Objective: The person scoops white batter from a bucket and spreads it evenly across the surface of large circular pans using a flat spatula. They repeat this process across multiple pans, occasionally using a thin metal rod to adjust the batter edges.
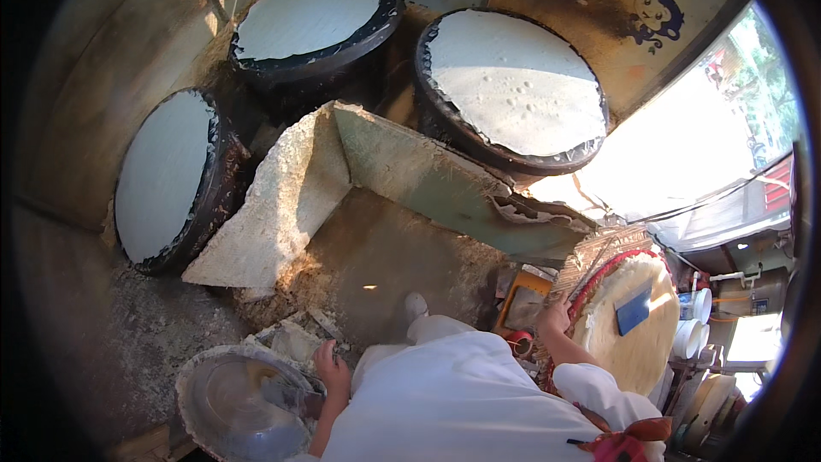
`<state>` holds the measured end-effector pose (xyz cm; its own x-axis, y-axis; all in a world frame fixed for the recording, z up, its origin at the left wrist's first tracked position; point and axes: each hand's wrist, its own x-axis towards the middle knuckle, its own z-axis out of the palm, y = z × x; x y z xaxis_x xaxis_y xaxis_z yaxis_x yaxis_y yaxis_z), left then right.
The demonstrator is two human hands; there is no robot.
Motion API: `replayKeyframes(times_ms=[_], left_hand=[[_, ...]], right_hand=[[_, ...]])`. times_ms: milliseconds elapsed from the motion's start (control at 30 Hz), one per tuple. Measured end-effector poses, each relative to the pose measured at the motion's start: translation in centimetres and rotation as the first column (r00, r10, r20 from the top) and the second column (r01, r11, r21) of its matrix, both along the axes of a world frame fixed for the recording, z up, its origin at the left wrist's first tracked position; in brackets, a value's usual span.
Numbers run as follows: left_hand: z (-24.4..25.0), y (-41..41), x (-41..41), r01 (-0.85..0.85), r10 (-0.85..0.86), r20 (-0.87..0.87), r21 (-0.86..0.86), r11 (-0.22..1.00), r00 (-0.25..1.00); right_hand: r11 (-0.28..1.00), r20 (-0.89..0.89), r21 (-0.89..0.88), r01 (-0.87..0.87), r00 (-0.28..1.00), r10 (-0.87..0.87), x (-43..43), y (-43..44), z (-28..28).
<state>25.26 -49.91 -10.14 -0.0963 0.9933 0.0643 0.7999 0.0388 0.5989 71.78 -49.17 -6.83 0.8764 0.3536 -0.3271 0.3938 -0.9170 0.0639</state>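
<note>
My left hand [333, 369] hangs beside a round metal basin [221, 398] with a pale, crusted rim. Its fingers are spread, with nothing seen in them. In the basin lies a clear scoop-like tool [282, 391], its dark end close to my wrist. On the other side, my right hand [553, 319] is at the red-edged rim of a wide round pale board [619, 346]; whether the fingers grip it is not plain. A flat blue block [634, 308] lies on that board. Whitish, dough-like residue lines the board's edge.
Three big dark round vats hold a white mass: one at left [168, 173], one at back [311, 16], one bubbled [513, 86]. Two upright panels [417, 160] form a corner before them. An orange box [519, 301], a red tape roll [521, 341] and white buckets [689, 337] stand at right.
</note>
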Motion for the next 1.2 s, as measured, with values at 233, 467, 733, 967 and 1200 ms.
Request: replayKeyframes(times_ms=[233,467,733,967,1200], left_hand=[[-2.2,3.8,-2.9,-0.071,0.078,0.027,-0.209,0.975,0.997],[-5.2,9.6,-5.1,-0.013,0.048,0.088,-0.361,0.932,0.995],[-8.0,18.9,-13.4,0.032,0.002,0.099,-0.34,0.94,0.995],[-10.2,20.3,-18.4,-0.049,0.198,0.229,-0.529,0.847,0.953],[-11.4,16.0,-14.1,0.048,0.017,0.103,-0.597,0.801,0.995]], right_hand=[[0.815,0.005,0.48,0.324,0.928,-0.372,4.1,-2.3,-4.2],[-0.081,-0.688,0.713,0.697,0.671,-0.279,5.9,-1.4,-3.9],[-0.014,-0.447,0.894,0.448,0.889,-0.1,-3.3,5.5,-1.6],[0.267,-0.306,0.933,0.239,0.919,0.247,-8.8,11.1,2.7],[0.519,-0.062,0.681,-0.516,0.666,0.744,-7.3,12.7,6.7]])
